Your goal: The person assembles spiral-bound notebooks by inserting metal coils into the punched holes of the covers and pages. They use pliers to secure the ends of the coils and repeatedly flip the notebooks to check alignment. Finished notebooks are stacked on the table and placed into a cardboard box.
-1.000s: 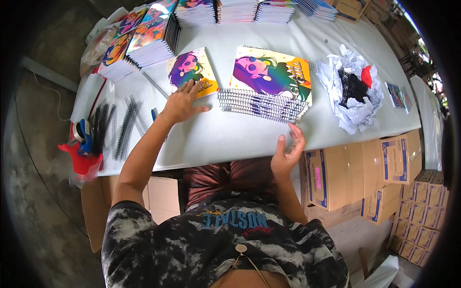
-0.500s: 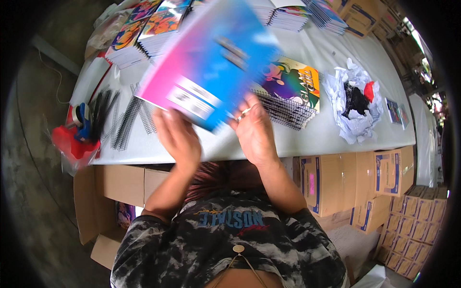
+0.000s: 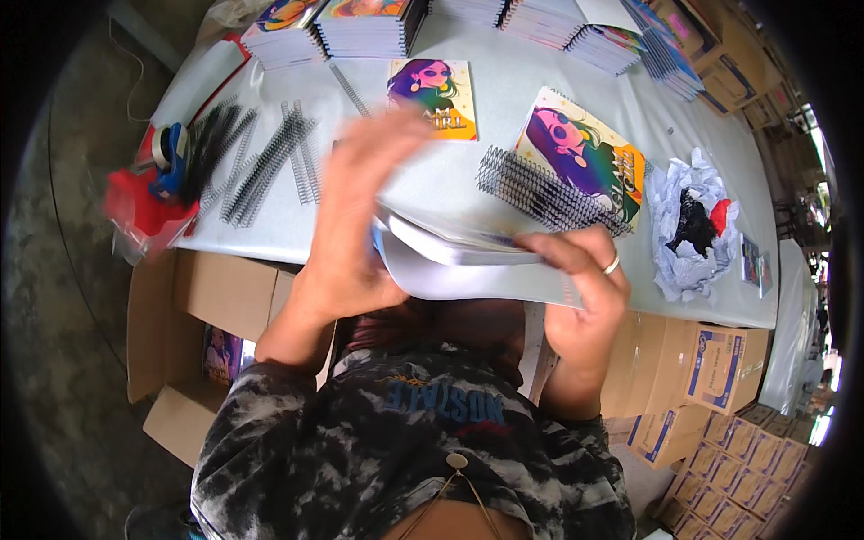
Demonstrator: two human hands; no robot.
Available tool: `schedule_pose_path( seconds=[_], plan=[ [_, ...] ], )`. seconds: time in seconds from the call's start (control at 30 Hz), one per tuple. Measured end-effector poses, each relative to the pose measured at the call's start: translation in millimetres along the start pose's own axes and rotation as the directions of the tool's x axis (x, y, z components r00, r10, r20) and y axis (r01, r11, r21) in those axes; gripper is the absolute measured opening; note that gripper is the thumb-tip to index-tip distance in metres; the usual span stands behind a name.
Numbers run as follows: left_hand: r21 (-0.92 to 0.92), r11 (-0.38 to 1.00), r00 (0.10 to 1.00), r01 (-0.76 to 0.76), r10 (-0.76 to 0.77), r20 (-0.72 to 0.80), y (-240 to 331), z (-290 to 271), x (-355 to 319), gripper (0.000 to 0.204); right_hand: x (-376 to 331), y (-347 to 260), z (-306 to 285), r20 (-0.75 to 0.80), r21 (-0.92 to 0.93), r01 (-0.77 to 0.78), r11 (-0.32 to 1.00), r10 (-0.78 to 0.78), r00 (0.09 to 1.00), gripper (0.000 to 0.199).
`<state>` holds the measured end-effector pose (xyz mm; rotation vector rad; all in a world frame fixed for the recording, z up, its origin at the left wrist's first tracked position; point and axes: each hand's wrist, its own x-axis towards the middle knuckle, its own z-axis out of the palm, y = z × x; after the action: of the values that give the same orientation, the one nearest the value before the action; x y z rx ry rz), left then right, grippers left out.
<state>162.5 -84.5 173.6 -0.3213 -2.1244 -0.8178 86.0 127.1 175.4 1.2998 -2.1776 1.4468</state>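
Note:
A thick stack of white pages with a cover, a notebook [image 3: 450,252], is tilted nearly edge-on above the table's front edge. Its lower sheet bows away from the rest. My right hand [image 3: 585,283] pinches its right end, thumb and fingers closed on it. At its left end is my left hand [image 3: 346,225], palm by the pages, raised fingers smeared by motion. Beyond lies a notebook with an illustrated cover [image 3: 434,99]. To the right, black spiral coils [image 3: 558,193] rest partly over another illustrated notebook [image 3: 585,144].
Loose coils [image 3: 261,171] lie at left beside a blue tape dispenser [image 3: 169,162] and red plastic [image 3: 148,211]. Stacked notebooks [image 3: 373,31] line the far side. Crumpled paper [image 3: 688,238] sits at right. Cardboard boxes [image 3: 229,292] stand below the table's edge.
The notebook, earlier raised with its pink-and-blue cover showing, is now lower, nearer me and turned edge-on. My right hand has moved right; my left hand's fingers have swung up. The view has shifted.

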Motion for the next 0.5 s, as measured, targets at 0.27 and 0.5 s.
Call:
schedule_pose_path(
  seconds=[0.27,0.5],
  plan=[
    [0.083,0.964,0.957,0.253,-0.262,0.125,16,10,-5,0.026,-17,17,5,0.088,-0.105,0.014,0.994,-0.004,0.996,0.025],
    [-0.465,0.602,0.751,0.649,-0.605,0.264,-54,49,-57,0.023,-21,64,11,0.014,-0.104,-0.146,0.984,0.148,0.989,0.031]
  ],
)
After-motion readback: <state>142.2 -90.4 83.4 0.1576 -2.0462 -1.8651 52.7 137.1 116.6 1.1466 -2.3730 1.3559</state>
